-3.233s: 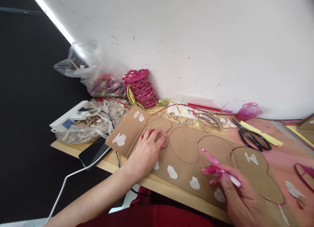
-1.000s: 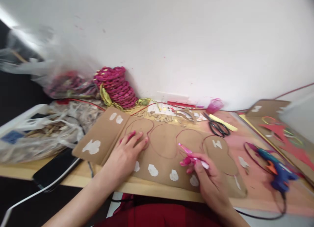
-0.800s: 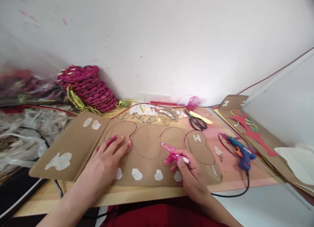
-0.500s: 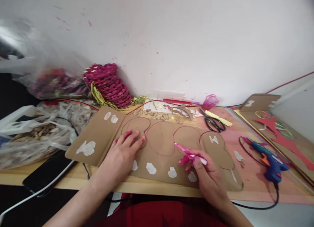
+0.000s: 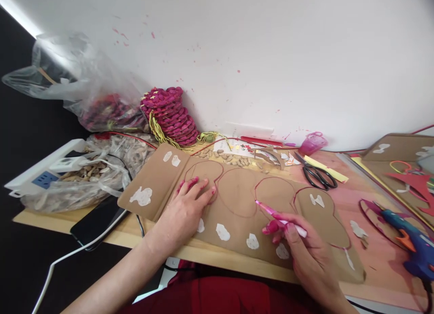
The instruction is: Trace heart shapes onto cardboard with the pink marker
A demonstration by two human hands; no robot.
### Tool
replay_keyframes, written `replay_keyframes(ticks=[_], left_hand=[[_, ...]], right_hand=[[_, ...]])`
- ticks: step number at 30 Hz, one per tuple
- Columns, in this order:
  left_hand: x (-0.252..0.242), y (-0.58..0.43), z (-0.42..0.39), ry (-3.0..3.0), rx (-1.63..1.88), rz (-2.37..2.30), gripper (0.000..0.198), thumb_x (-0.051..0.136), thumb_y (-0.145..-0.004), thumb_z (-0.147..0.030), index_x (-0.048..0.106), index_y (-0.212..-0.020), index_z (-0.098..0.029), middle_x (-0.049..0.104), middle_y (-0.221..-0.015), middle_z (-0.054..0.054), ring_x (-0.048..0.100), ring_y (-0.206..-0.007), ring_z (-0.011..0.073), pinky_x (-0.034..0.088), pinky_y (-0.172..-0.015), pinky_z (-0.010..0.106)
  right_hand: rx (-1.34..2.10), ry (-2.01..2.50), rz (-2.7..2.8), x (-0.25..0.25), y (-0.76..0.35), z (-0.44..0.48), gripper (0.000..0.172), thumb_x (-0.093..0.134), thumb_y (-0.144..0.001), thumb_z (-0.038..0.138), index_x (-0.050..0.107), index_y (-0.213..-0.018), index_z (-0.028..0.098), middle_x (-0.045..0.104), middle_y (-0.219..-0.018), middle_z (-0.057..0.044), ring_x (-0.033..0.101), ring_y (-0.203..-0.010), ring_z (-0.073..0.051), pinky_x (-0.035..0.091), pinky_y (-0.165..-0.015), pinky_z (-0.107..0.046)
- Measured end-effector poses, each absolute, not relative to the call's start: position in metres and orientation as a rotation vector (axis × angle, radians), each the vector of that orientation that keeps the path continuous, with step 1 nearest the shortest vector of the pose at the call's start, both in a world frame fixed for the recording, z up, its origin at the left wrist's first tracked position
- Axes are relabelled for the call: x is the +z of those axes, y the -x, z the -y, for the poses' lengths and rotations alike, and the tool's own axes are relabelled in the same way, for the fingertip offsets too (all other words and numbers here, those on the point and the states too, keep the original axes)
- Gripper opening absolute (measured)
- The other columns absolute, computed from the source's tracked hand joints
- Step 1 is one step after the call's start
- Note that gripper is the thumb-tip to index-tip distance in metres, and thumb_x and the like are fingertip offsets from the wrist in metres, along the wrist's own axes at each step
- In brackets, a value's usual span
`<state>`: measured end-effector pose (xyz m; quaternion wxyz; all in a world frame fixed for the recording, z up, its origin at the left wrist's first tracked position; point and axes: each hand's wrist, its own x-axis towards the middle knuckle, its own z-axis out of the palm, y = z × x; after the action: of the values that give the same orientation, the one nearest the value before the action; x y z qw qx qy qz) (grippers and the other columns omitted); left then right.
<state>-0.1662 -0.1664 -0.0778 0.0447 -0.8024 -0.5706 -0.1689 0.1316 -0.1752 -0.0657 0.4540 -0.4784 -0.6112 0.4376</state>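
Observation:
A long brown cardboard sheet (image 5: 237, 201) lies on the wooden table, marked with red rounded outlines and torn white patches. My left hand (image 5: 185, 214) rests flat on it, fingers spread over the leftmost outline, fingertips stained pink. My right hand (image 5: 305, 255) pinches a pink marker (image 5: 280, 220) like a pen. The marker's tip touches the cardboard at the left edge of the third outline.
Black scissors (image 5: 318, 176) and a pink cup (image 5: 312, 143) lie at the back right. A blue glue gun (image 5: 412, 241) sits at the right. Magenta woven stack (image 5: 171, 117), plastic bags (image 5: 91, 169), power strip (image 5: 44, 176) and phone (image 5: 96, 219) crowd the left. The wall stands close behind.
The view swung right and then back left. My left hand stays flat on the cardboard. My right hand keeps the marker, its tip staying near the third outline.

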Motion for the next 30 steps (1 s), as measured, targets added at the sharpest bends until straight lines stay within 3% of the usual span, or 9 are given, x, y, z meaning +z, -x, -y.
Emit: replay_keyframes(ticks=[16, 30], left_hand=[[-0.077, 0.168, 0.165, 2.473, -0.559, 1.738, 0.055, 0.052, -0.088, -0.001, 0.059, -0.137, -0.022, 0.058, -0.142, 0.012, 0.045, -0.136, 0.0327, 0.046, -0.111, 0.059], [-0.064, 0.176, 0.165, 2.583, -0.556, 1.755, 0.042, 0.042, -0.098, -0.011, 0.062, -0.133, -0.02, 0.059, -0.139, 0.011, 0.046, -0.135, 0.0299, 0.047, -0.111, 0.057]], right_hand=[[1.092, 1.157, 1.492, -0.065, -0.131, 0.174, 0.027, 0.051, -0.101, 0.044, 0.068, -0.112, 0.026, 0.073, -0.086, -0.004, 0.065, -0.071, -0.013, 0.053, -0.065, -0.024], [1.111, 1.147, 1.499, -0.066, -0.132, 0.174, 0.025, 0.05, -0.102, 0.042, 0.067, -0.113, 0.029, 0.073, -0.088, -0.003, 0.065, -0.073, -0.013, 0.053, -0.066, -0.023]])
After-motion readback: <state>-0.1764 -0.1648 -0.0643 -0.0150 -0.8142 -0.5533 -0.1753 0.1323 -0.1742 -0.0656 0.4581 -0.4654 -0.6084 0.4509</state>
